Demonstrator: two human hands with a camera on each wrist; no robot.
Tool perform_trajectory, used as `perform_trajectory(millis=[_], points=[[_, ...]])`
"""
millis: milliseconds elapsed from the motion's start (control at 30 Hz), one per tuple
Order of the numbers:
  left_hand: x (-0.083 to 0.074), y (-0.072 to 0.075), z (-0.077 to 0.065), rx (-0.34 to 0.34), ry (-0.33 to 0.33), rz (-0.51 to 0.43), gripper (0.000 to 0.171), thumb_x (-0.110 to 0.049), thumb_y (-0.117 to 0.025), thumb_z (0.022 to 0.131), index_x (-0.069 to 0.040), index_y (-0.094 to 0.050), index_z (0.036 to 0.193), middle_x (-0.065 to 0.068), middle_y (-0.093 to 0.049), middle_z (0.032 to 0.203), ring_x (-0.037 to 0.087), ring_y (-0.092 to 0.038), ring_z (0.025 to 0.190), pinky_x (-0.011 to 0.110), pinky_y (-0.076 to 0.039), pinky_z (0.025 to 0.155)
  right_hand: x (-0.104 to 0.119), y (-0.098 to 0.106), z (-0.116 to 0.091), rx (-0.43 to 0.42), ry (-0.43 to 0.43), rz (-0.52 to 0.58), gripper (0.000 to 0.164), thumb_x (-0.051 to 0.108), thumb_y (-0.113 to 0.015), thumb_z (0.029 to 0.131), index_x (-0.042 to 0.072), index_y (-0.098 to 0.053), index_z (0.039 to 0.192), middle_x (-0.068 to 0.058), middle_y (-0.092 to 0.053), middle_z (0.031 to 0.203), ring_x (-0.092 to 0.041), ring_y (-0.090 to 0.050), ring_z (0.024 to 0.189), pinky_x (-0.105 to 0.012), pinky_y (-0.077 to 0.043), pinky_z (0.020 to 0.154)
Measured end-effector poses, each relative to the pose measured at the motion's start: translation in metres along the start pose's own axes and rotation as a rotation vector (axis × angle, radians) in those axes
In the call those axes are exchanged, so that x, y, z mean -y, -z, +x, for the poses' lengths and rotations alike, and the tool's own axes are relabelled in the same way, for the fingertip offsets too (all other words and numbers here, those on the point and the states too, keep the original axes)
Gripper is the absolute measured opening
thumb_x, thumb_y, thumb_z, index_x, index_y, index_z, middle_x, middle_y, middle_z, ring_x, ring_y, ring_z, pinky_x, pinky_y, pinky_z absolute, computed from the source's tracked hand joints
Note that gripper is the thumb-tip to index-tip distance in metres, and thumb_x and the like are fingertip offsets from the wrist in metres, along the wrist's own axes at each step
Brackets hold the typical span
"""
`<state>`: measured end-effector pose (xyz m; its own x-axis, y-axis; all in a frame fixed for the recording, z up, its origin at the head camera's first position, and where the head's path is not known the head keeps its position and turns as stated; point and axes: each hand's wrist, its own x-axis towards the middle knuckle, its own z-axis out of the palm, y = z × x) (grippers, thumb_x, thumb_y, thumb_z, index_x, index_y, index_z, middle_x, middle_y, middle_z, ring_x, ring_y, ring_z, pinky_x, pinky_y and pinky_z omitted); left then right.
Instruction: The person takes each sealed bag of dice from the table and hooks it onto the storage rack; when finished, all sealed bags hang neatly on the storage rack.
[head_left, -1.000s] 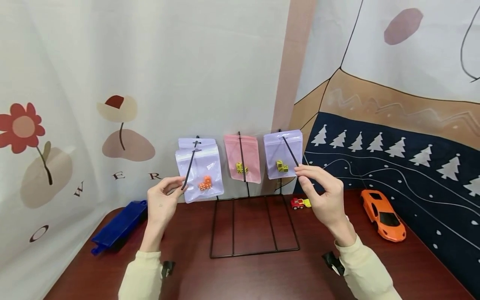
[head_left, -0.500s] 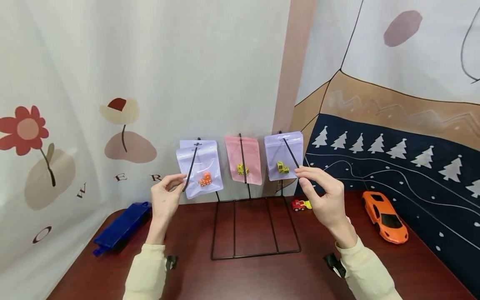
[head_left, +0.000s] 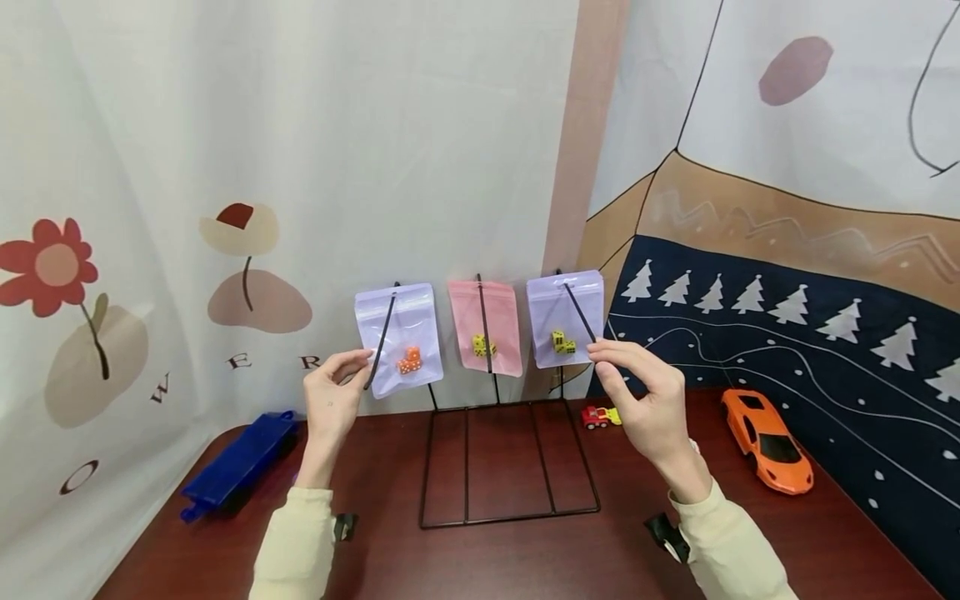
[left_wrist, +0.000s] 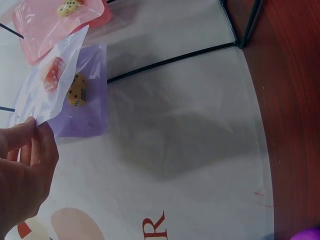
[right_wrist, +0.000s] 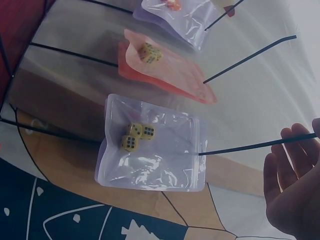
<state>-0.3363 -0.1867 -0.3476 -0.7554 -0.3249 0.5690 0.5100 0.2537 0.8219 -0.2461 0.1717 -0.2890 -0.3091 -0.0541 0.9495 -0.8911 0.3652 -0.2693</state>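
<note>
A black wire rack (head_left: pixel 510 523) with three forward hooks stands on the table. On its left hook hangs a light purple zip bag (head_left: pixel 382 333) with orange dice; my left hand (head_left: pixel 333 396) pinches that bag's side edge. Behind it, the left wrist view shows another purple bag (left_wrist: pixel 92 117) with yellow dice. The middle hook carries a pink bag (head_left: pixel 504 321) with yellow dice. A purple bag (head_left: pixel 540 292) with yellow dice hangs on the right hook (right_wrist: pixel 240 147), whose front end my right hand (head_left: pixel 648 400) holds between thumb and fingers.
A dark blue tray-like object (head_left: pixel 240 462) lies at the table's left. On the right are an orange toy car (head_left: pixel 768 442) and a small red and yellow toy vehicle (head_left: pixel 597 417). Printed cloth (head_left: pixel 450 125) hangs behind the rack.
My left hand has moved slightly right and back with the orange-dice bag, which slid rearward along its hook and now covers the bag behind in the head view. My right hand keeps its place.
</note>
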Motion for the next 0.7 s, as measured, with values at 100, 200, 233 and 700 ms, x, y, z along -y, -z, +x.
perform_trajectory(millis=[100,200,233,700], points=[[-0.013,0.000,-0.002,0.000,0.018,0.007,0.021,0.015,-0.066,0.079,0.008,-0.070,0.099,0.020,-0.068,0.087,0.015,-0.066,0.081,0.024,-0.054,0.074,-0.001,-0.001,0.001,-0.002,0.003,0.006,0.012,-0.012,-0.060,0.080,-0.011,-0.068,0.089,-0.025,-0.067,0.092,-0.036,-0.062,0.093,-0.024,-0.048,0.090],[-0.024,0.001,-0.007,-0.001,0.032,0.006,0.021,0.015,-0.066,0.079,0.009,-0.069,0.099,0.016,-0.069,0.085,0.023,-0.067,0.084,0.022,-0.054,0.073,-0.001,-0.001,0.001,0.001,0.001,0.009,0.013,-0.013,-0.060,0.079,-0.011,-0.068,0.089,-0.025,-0.067,0.093,-0.034,-0.063,0.095,-0.023,-0.048,0.091],[-0.026,0.002,-0.009,-0.003,0.034,0.005,0.020,0.014,-0.066,0.079,0.009,-0.069,0.099,0.013,-0.069,0.085,0.023,-0.067,0.084,0.020,-0.054,0.072,-0.001,-0.001,0.001,0.001,0.001,0.010,0.013,-0.013,-0.060,0.079,-0.011,-0.068,0.089,-0.025,-0.067,0.093,-0.031,-0.063,0.096,-0.023,-0.048,0.090],[-0.025,0.007,-0.008,-0.018,-0.018,0.010,0.022,0.006,-0.071,0.081,0.011,-0.067,0.102,0.029,-0.066,0.098,0.026,-0.067,0.089,0.014,-0.051,0.071,-0.004,-0.002,0.003,0.006,0.011,0.008,0.012,-0.009,-0.061,0.081,-0.010,-0.068,0.091,-0.024,-0.067,0.095,-0.029,-0.063,0.096,-0.024,-0.047,0.091]])
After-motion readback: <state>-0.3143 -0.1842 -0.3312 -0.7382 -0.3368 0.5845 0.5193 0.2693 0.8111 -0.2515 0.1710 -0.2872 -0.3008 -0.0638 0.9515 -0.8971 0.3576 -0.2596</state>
